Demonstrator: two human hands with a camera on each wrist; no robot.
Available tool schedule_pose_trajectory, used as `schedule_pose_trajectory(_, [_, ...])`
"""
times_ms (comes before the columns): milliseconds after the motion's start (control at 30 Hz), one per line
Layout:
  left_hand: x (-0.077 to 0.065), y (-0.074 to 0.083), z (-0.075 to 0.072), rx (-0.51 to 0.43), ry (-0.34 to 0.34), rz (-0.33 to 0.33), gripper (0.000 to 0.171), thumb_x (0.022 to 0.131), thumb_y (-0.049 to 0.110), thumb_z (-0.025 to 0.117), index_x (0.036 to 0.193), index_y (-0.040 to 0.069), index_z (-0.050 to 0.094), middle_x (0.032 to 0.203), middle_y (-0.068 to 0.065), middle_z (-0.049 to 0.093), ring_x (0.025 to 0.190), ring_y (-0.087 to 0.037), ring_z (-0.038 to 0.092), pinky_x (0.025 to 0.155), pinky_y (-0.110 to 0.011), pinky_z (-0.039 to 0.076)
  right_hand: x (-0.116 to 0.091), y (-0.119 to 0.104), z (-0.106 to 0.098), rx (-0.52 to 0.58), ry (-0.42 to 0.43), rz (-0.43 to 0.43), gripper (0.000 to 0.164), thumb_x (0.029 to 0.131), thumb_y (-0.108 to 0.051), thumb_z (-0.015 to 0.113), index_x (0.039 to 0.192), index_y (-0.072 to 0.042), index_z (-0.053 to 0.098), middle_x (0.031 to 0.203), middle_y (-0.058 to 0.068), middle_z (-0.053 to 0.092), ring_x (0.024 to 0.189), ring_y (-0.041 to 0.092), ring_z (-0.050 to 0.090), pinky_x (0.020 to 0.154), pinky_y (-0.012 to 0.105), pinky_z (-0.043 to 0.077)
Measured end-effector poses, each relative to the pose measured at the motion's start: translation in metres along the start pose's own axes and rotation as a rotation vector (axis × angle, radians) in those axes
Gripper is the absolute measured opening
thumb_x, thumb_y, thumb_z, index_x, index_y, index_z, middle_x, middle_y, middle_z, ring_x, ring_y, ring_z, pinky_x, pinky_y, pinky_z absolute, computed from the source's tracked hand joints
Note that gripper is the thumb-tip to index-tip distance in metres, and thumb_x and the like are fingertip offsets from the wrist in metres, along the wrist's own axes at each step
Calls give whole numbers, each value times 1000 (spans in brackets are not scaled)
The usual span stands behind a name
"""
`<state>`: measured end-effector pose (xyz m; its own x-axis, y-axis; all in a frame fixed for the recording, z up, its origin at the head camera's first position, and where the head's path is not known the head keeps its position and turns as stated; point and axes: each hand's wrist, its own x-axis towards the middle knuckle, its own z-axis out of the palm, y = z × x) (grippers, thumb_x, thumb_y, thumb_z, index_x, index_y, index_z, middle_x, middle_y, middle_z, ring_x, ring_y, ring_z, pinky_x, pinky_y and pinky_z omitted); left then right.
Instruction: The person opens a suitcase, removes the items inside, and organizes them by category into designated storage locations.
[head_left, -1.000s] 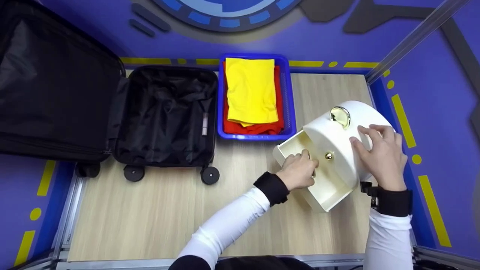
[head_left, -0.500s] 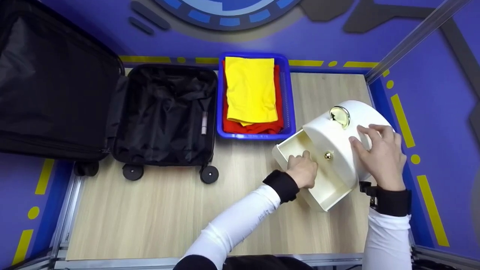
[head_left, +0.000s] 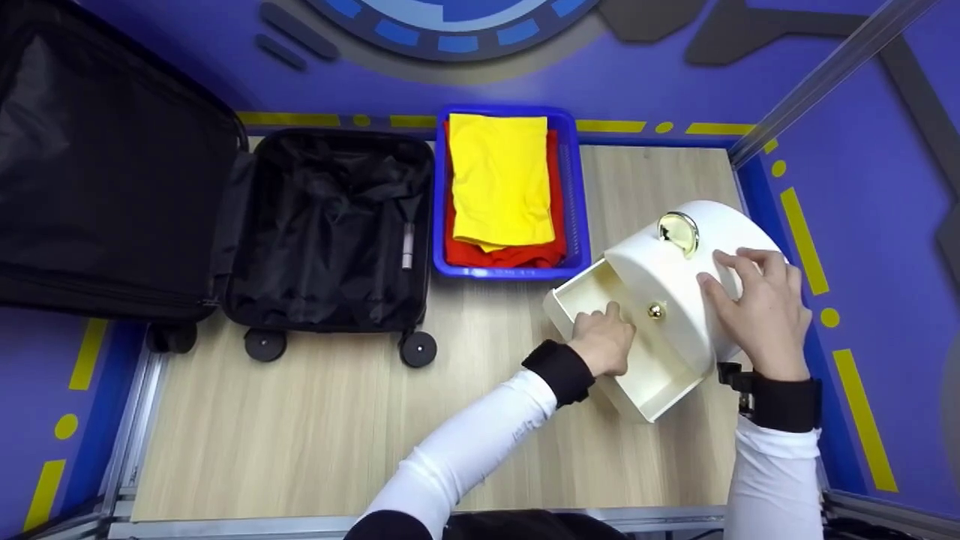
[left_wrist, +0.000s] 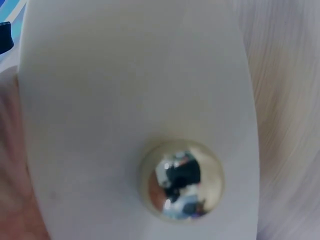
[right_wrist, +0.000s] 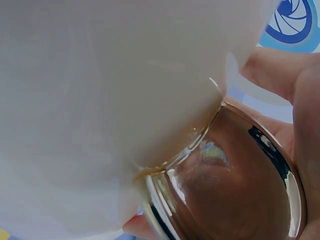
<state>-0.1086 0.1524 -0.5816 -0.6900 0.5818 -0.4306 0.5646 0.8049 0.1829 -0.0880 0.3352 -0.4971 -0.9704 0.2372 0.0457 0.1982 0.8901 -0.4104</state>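
Observation:
A white, round-topped cabinet stands on the right of the table with its lower drawer pulled out. My left hand reaches over the drawer's front wall into it, knuckles up; its fingertips and whatever lies under them are hidden. My right hand rests on the cabinet's curved side with fingers spread. A ring-shaped gold handle sits on top, and a gold knob is on the upper front. The left wrist view shows a white panel with a gold knob. A shiny metal handle fills the lower right wrist view.
A blue basket holds folded yellow cloth on red cloth. Left of it, a black suitcase lies open with a slim pale tube inside. Walls border the table's back and right side.
My left hand has shifted slightly right, farther into the drawer; a small gold spot seen beside it a second ago is now hidden. The right hand and cabinet stay put.

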Motion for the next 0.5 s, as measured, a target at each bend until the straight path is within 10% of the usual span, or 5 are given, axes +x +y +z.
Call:
schedule_pose_trajectory(267, [-15,-22,-2,-81,254,184,39,91,31,74,129,23,66,123,3,58,104,-15,60,82,-29,46,0,1,1,-7,0,2,51,101,-43,64,139,-9,66,148,20,48,134,50,38,80,81,36])
schedule_pose_trajectory(500, [-32,-64,-1,-301,631,375,36,91,18,74,126,14,66,123,-4,58,99,-15,63,80,-25,51,0,0,1,-1,9,-1,50,101,-43,65,139,-10,66,148,19,49,134,49,39,82,80,36])
